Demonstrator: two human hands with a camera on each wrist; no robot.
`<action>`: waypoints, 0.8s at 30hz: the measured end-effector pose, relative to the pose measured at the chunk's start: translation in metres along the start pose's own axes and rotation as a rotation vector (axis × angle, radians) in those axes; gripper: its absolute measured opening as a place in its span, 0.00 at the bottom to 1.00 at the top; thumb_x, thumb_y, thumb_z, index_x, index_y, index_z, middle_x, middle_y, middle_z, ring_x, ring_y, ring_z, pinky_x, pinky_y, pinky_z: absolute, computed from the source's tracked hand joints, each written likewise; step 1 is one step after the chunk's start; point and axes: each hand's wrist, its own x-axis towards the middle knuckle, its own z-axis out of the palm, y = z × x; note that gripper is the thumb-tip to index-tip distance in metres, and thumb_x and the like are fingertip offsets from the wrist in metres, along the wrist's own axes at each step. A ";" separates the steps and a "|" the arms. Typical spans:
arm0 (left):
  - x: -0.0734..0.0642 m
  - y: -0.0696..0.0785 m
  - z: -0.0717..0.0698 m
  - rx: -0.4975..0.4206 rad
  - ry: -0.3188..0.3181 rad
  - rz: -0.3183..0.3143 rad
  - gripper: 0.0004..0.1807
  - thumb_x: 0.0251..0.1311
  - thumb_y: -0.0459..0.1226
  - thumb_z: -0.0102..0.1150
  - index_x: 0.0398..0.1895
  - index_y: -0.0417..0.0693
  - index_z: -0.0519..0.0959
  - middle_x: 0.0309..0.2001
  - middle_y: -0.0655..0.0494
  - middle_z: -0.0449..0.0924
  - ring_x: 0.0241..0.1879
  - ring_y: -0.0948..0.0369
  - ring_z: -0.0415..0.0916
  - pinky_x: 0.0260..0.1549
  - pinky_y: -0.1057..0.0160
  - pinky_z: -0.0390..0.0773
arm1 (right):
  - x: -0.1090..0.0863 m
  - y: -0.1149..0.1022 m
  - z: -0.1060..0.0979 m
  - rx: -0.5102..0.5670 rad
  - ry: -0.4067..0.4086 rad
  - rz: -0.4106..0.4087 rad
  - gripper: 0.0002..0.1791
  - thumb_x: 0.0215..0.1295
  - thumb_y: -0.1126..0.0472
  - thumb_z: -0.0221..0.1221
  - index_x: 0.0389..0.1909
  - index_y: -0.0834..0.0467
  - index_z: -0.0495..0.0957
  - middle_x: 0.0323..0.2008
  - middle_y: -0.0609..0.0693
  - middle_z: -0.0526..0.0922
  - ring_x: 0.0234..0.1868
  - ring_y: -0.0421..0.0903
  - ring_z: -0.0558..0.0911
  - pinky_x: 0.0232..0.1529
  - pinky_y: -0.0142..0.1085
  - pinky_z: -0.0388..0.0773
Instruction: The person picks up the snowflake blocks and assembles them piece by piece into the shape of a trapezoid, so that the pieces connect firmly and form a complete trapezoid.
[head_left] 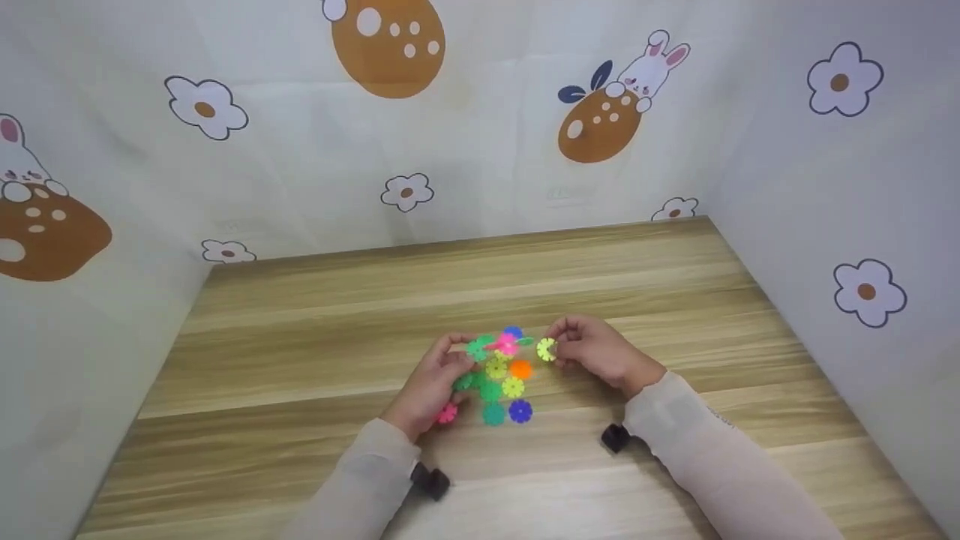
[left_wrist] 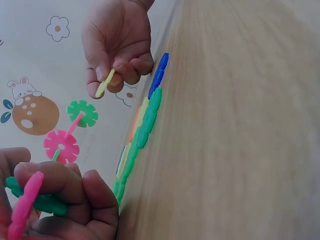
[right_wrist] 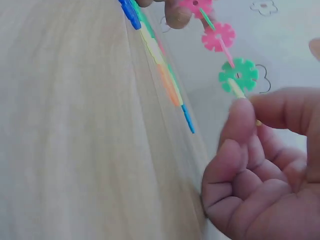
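Between thumb and fingertip, my right hand (head_left: 596, 354) pinches a yellow notched disc (head_left: 543, 349), held edge-on in the left wrist view. My left hand (head_left: 429, 384) grips a string of interlocked flower-shaped discs; its fingers curl around a green disc (left_wrist: 49, 204), which a pink disc (left_wrist: 26, 205) overlaps. Beyond the left fingers, the string runs through another pink disc (left_wrist: 52, 145) to a green end disc (left_wrist: 82, 107). In the right wrist view, the yellow piece overlaps that green end disc (right_wrist: 245, 70). The left fingers partly hide the string.
Several discs lie flat on the wooden table (head_left: 315, 315) under the hands, among them a dark blue disc (head_left: 520, 411), a teal disc (head_left: 493, 414) and an orange disc (head_left: 520, 370). A patterned cloth wall (head_left: 480, 150) encloses the table. Black devices (head_left: 431, 481) sit at both wrists.
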 end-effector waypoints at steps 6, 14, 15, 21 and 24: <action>0.001 -0.001 0.000 -0.001 -0.005 0.001 0.20 0.78 0.43 0.53 0.69 0.53 0.69 0.57 0.45 0.77 0.56 0.52 0.76 0.38 0.62 0.79 | 0.002 0.002 0.001 0.098 0.056 0.017 0.11 0.69 0.70 0.60 0.50 0.67 0.76 0.30 0.48 0.81 0.31 0.43 0.82 0.39 0.33 0.86; 0.000 0.000 -0.001 0.037 -0.018 -0.015 0.19 0.78 0.43 0.53 0.68 0.57 0.71 0.55 0.47 0.79 0.50 0.53 0.76 0.35 0.64 0.78 | 0.002 0.002 0.003 0.096 0.055 0.001 0.11 0.68 0.71 0.59 0.50 0.67 0.76 0.32 0.48 0.81 0.32 0.43 0.81 0.38 0.33 0.85; 0.000 0.000 -0.001 0.040 -0.022 -0.013 0.19 0.78 0.43 0.54 0.68 0.57 0.71 0.55 0.47 0.79 0.49 0.53 0.76 0.34 0.64 0.78 | 0.002 0.002 0.004 0.097 0.054 0.002 0.11 0.68 0.72 0.59 0.50 0.67 0.76 0.32 0.48 0.81 0.32 0.43 0.81 0.38 0.33 0.85; -0.001 0.000 0.000 0.049 -0.037 -0.026 0.19 0.78 0.41 0.56 0.68 0.55 0.72 0.52 0.47 0.75 0.39 0.57 0.75 0.33 0.65 0.78 | 0.001 0.002 0.004 0.097 0.039 0.003 0.13 0.66 0.74 0.58 0.51 0.68 0.76 0.31 0.49 0.78 0.31 0.43 0.82 0.39 0.32 0.86; -0.001 0.001 0.000 0.046 -0.041 -0.038 0.18 0.78 0.40 0.56 0.68 0.56 0.73 0.50 0.49 0.74 0.33 0.58 0.71 0.33 0.66 0.77 | 0.001 0.002 0.003 0.083 0.033 0.008 0.12 0.66 0.75 0.58 0.50 0.68 0.76 0.31 0.49 0.78 0.31 0.43 0.82 0.38 0.32 0.86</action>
